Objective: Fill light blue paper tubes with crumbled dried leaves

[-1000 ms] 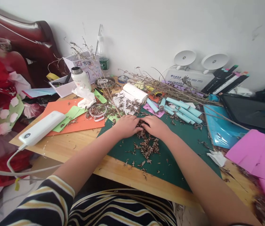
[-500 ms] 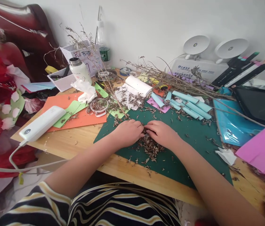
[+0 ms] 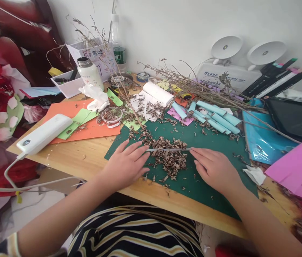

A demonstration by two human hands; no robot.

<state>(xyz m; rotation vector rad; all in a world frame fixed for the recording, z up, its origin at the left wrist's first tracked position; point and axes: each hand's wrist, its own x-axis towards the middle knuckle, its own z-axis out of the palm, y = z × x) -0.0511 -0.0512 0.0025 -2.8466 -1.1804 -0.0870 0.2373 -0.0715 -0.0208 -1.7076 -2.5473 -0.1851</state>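
Here are both hands over the green mat [image 3: 204, 189], with a heap of dried leaves [image 3: 172, 164] sitting between them. A thin strip [image 3: 168, 150] lies across that heap, running nearly level from one hand to the other, leaf bits showing on both sides of it.

On the left, the left hand [image 3: 125, 162] is palm down, its grip spread: fingers fanned, thumb apart, fingertips right at the strip's left end. Over to the right hand [image 3: 216, 167], fingers straight and together, thumb lower down, fingertips at the strip's other end. Is that grip pinching it? From this angle I can't tell.

Beyond the heap, loose leaves scatter toward a white roll [image 3: 158, 93], and light-blue rolls [image 3: 220, 119] bunch together to its right, near the mat's far edge. Dry stems [image 3: 188, 80] stretch out behind them.

Left of the mat, a small clear tub [image 3: 113, 124] holds more leaf bits beside an orange sheet [image 3: 99, 132]. A white bottle [image 3: 90, 75] stands upright farther back, its neck uncapped, and a white device [image 3: 45, 134] with a cable lies near the left edge of the wooden surface [image 3: 93, 157].

Out right, there's a crumpled white tissue [image 3: 255, 175] at the mat's edge, a shiny blue packet [image 3: 260, 141] behind it, and pink sheets [image 3: 295, 171] alongside.
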